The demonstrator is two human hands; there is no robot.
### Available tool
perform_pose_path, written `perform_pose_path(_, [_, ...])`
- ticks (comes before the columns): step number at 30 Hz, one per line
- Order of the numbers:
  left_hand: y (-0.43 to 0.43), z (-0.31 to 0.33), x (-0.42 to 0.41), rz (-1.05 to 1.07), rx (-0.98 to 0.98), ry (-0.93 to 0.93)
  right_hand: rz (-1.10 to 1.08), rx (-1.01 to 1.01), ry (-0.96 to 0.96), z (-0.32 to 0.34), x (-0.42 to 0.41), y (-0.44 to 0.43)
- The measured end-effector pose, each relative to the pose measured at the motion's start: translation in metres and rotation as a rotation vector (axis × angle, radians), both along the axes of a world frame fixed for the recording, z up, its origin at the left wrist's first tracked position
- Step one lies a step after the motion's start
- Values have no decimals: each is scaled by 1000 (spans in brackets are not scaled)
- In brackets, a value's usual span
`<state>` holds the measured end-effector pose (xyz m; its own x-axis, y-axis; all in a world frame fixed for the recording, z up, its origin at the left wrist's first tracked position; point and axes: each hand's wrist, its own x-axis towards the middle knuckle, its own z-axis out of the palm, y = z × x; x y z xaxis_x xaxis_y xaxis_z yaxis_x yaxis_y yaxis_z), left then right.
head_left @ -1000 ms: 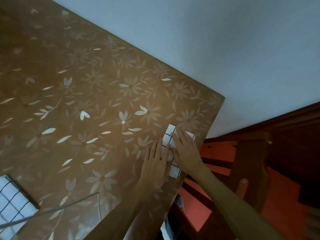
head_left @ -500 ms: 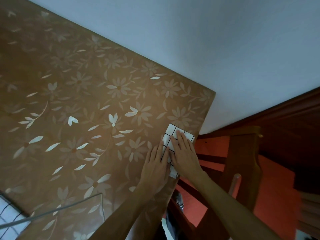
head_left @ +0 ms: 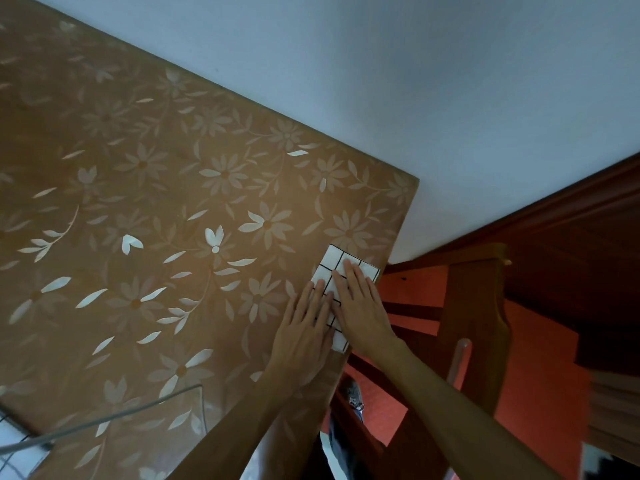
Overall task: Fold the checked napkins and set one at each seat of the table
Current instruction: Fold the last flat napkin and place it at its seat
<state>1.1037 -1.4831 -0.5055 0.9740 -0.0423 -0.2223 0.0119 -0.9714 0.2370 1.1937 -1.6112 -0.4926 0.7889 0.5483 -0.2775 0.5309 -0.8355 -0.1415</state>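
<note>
Both palms, left hand (head_left: 304,336) and right hand (head_left: 362,311), press flat with no closed grip on the folded white black-checked napkin (head_left: 341,266) at the brown floral surface (head_left: 173,202) corner beside a wooden chair (head_left: 474,306), 1 seat nearly set, others unseen.

I see both hands, left hand (head_left: 301,336) and right hand (head_left: 362,311), pressed flat on a folded napkin (head_left: 337,263) at the tabletop (head_left: 173,188) edge.

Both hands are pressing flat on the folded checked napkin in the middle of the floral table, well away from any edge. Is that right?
Not quite. The head view shows the left hand and right hand flat on the folded checked napkin, but it lies at the floral table's edge near a corner, beside the wooden chair, not in the middle.
</note>
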Motion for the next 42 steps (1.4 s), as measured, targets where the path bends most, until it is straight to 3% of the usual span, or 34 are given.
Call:
perform_pose_path(11, [1,6,-4,72,46,63,29,-53,100,9,8,3])
perform_pose_path(17, [11,31,-30,206,5,-28,136,62,13,41,6,8])
perform_pose_path(25, [14,79,-107,692,51,-42,378,218,18,92,-40,31])
perform_pose_path(35, [30,146,-234,1144,49,-101,773,220,-23,139,-141,98])
perform_pose_path(42, [68,175,-313,1405,2,-162,933,214,13,156,-222,156])
